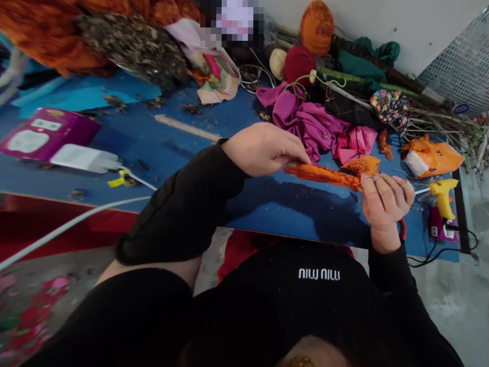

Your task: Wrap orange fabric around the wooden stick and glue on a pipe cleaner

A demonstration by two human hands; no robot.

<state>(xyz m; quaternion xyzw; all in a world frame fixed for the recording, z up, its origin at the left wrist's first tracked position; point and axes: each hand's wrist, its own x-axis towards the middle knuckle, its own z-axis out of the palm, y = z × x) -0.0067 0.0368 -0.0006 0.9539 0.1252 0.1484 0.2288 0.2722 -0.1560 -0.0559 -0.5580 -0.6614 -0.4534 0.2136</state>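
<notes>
A narrow strip of orange patterned cloth (pixel 324 175) stretches between my two hands above the blue table. Its left end is pinched by the fingers of my left hand (pixel 267 148). At the other end, my right hand (pixel 386 199) has its fingers curled over the strip; the fingertips are partly hidden. A wider orange flap (pixel 362 165) stands up beside my right fingers. Just behind the strip lie crumpled magenta cloth (pixel 301 120) and a bright pink piece (pixel 357 143). To the right of my right hand is a yellow glue gun (pixel 443 198).
At the left on the blue table (pixel 263 204) stands a purple power strip (pixel 49 132) with a white plug adapter (pixel 86 158); a white cable (pixel 76 229) trails off. Cloth-covered balls, such as an orange one (pixel 317 28), and branches (pixel 401 84) crowd the back. An orange-and-white packet (pixel 433 157) lies right.
</notes>
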